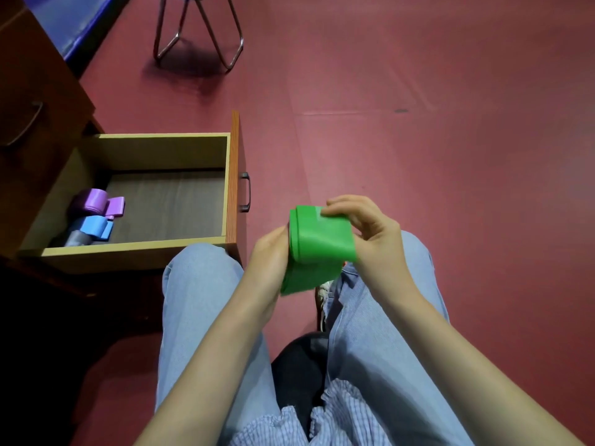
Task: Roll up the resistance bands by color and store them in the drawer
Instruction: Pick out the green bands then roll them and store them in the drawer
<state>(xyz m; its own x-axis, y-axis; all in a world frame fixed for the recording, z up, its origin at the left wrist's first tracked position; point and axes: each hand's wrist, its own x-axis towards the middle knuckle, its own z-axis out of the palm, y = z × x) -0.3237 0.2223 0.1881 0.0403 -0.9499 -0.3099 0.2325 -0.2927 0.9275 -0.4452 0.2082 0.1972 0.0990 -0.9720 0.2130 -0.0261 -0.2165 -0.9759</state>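
Observation:
A green resistance band [317, 243] is partly rolled between both hands above my knees. My left hand [269, 255] grips the roll's left end; my right hand [370, 230] pinches its top and right side. A loose green tail hangs below the roll. The open wooden drawer [161, 249] stands to the left. At its left end lie a purple roll [96, 201], a blue roll [93, 225] and a grey roll [77, 238], side by side.
The drawer's front panel with a metal handle [246, 191] stands close to my left knee. A metal chair frame [199, 30] stands on the red floor farther away. The brown cabinet [35, 101] fills the left edge.

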